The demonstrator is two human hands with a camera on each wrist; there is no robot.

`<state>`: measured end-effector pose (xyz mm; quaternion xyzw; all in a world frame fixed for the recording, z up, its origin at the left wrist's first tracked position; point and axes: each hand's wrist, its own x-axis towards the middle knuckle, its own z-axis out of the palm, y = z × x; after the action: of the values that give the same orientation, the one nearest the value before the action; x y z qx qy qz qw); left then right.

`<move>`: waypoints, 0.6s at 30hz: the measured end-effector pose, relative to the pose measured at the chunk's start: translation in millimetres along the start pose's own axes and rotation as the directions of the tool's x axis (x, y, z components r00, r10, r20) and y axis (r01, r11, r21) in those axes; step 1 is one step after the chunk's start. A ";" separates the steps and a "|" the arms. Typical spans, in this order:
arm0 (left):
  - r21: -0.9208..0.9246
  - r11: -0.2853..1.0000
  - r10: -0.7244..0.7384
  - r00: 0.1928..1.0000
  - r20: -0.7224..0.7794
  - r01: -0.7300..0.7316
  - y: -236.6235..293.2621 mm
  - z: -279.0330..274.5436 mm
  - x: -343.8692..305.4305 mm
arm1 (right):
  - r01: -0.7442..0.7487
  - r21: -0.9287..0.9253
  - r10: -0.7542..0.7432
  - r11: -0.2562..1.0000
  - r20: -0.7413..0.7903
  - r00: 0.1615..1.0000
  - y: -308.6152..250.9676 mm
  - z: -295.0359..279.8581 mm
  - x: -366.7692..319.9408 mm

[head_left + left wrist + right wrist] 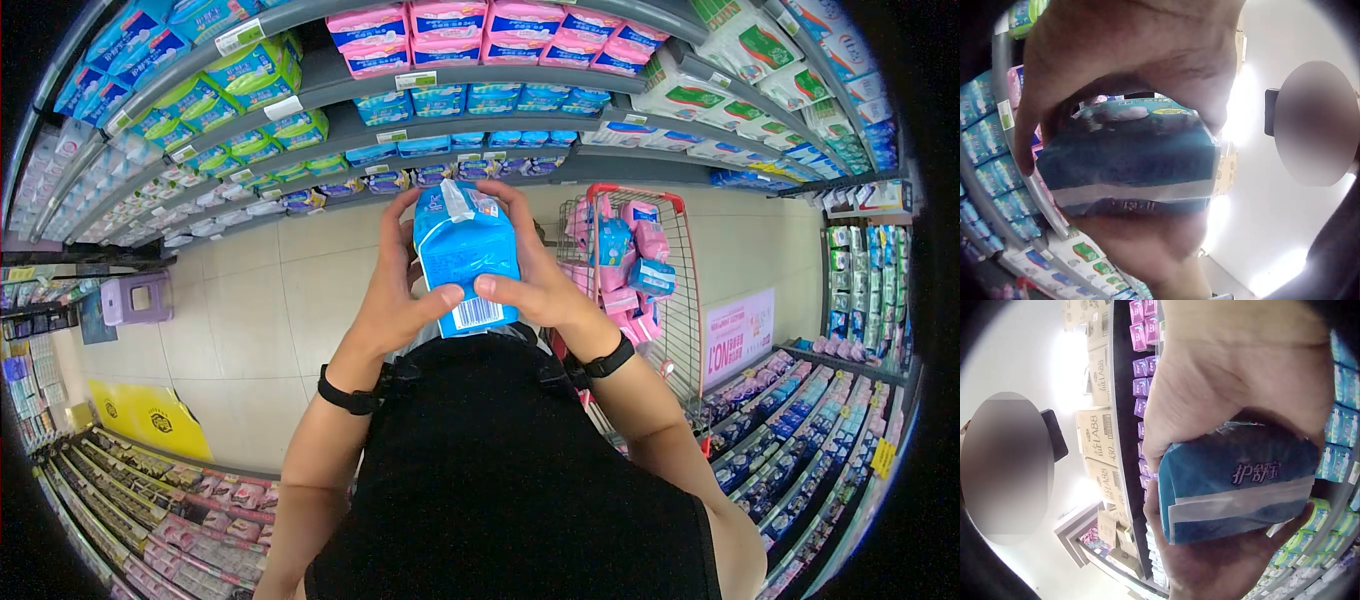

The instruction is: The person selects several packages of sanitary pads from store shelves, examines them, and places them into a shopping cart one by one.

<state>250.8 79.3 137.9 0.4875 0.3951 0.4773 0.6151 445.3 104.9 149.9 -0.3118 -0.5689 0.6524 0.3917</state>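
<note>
In the head view, both hands hold a blue plastic-wrapped pack of sanitary pads (468,255) in front of the chest, its barcode side facing the person. The left hand (395,285) grips its left side, thumb on the face above the barcode. Around the right side curls the right hand (540,280), its thumb beside the other one. The left wrist view shows one dark blue end of the pack (1129,162) between the hands. Another end, with a pale band and printed characters, faces the right wrist camera, where the pack (1241,487) sits between palm and fingers.
A wire shopping cart (690,330) holding pink and blue packs (640,240) stands to the right. Ahead curve shelves of pink packs (490,35), blue packs and white paper packs (750,40). A purple stool (137,298) stands at left on the tiled floor (245,330).
</note>
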 end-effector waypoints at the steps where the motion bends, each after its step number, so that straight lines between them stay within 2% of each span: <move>1: -0.005 1.000 -0.001 1.000 0.003 0.001 0.4 0.5 -0.5 | 0.002 -0.009 -0.002 1.000 -0.002 1.000 -1.2 0.3 -0.2; 18: -0.005 0.999 -0.049 0.997 -0.052 0.049 -0.7 4.0 0.1 | -0.026 0.069 0.029 0.997 -0.042 0.999 4.6 1.4 -3.1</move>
<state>254.8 78.5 138.2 0.4639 0.4219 0.4755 0.6171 445.0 101.3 145.4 -0.3198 -0.5335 0.6699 0.4053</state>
